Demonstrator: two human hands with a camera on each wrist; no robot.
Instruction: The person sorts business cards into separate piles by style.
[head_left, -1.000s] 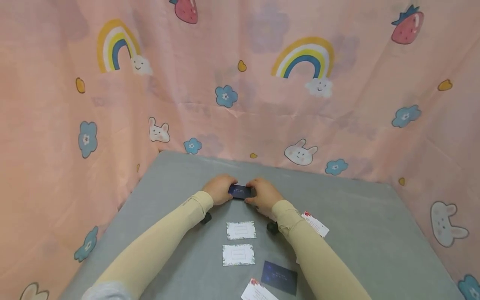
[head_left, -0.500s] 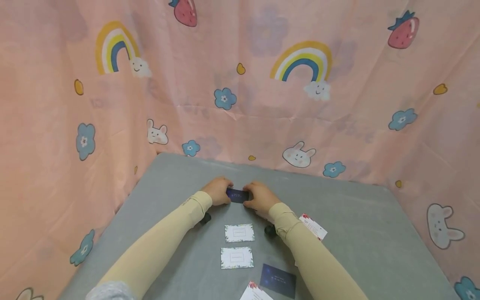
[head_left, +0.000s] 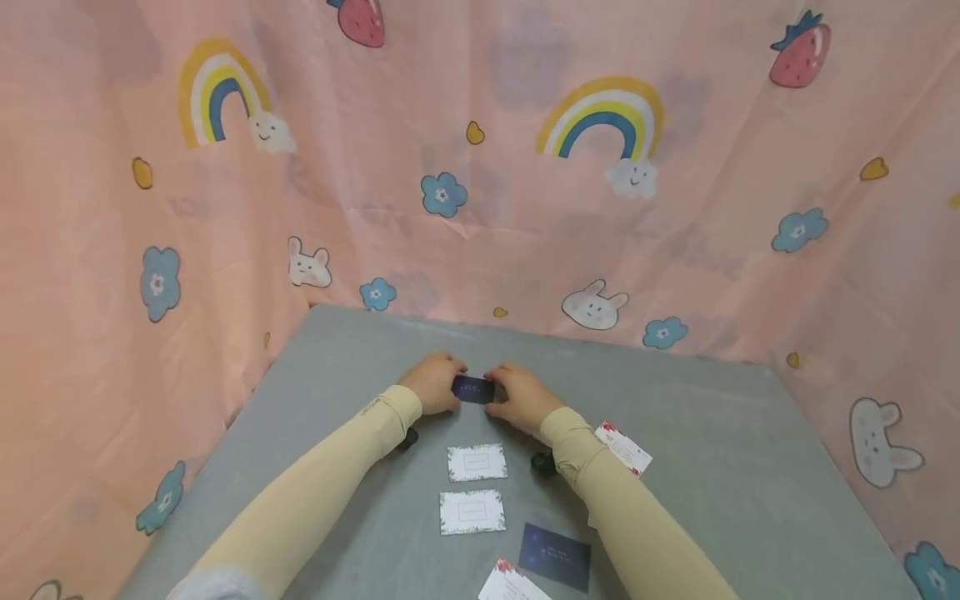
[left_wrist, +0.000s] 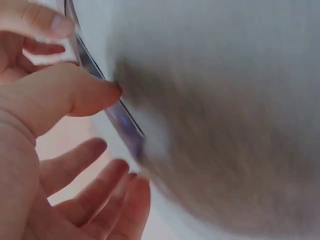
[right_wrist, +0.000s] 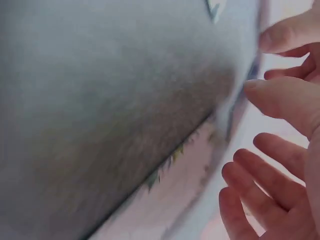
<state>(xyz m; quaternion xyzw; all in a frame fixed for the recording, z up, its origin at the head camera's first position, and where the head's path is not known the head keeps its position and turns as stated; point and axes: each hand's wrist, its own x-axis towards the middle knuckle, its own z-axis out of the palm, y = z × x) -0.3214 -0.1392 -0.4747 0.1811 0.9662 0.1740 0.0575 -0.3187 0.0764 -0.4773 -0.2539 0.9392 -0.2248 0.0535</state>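
Observation:
A dark blue card [head_left: 472,389] with small pale print is held level between both hands, close over the far part of the grey table. My left hand [head_left: 435,383] pinches its left end, and my right hand [head_left: 522,396] grips the right end. In the left wrist view, the left thumb [left_wrist: 95,95] presses one long edge of the card [left_wrist: 125,127], which shows nearly edge-on. The other left fingers spread loosely behind it. From the right wrist, the right thumb [right_wrist: 280,97] lies against the card, its lower fingers loosely bent and apart.
Two white cards with leafy borders, an upper card [head_left: 477,462] and a lower card [head_left: 472,512], lie in a column nearer the body. A second dark blue card [head_left: 555,557] overlaps a red-and-white card [head_left: 512,582] at the front. Another red-and-white card [head_left: 624,448] lies beyond the right sleeve.
Both hands keep their grip on the dark blue card. Its right end now sits closer within the right fingertips, and its lower edge looks thinner. The head view shifts slightly.

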